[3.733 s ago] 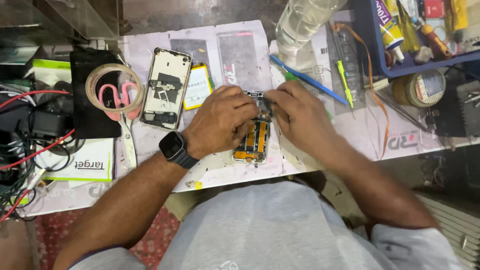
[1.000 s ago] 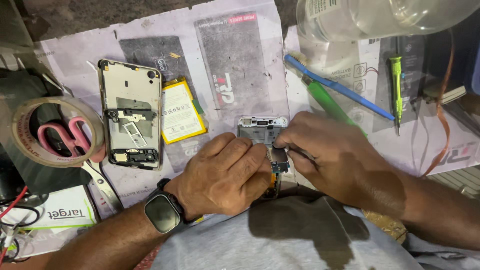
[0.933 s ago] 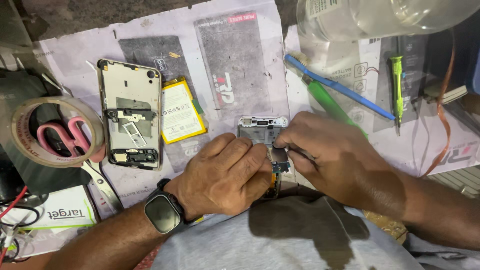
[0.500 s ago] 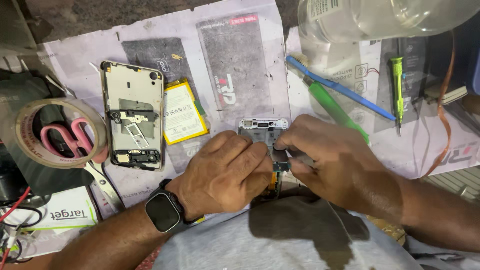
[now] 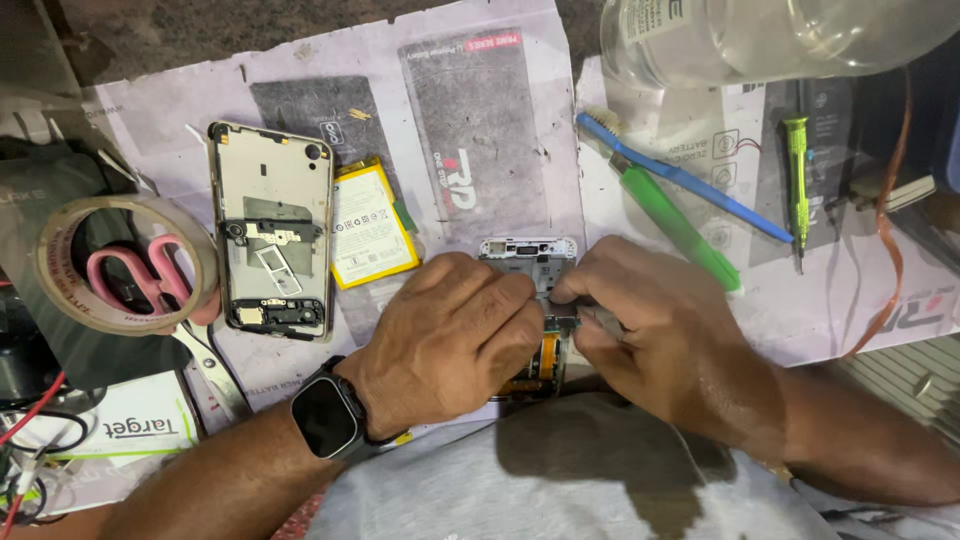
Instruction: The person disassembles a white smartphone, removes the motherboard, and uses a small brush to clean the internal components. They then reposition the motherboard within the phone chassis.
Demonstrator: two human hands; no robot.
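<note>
Left hand [image 5: 455, 340], smartwatch [image 5: 325, 417] at its wrist, lies curled over the opened phone [image 5: 535, 300], apparently pinning it steady; whether the fingers close on anything cannot be told. Right hand [image 5: 650, 320], just right of that phone, pinches a thin metal tool, tip at the exposed board. Left of the phone: yellow battery [image 5: 370, 225], then a stripped rear housing [image 5: 270, 230], tape roll [image 5: 125, 262], pink-handled scissors [image 5: 135, 285]. Right and beyond: green tool [image 5: 680, 225], blue toothbrush [image 5: 690, 180], green screwdriver [image 5: 797, 175]. Farthest: clear plastic bottle [image 5: 760, 40].
</note>
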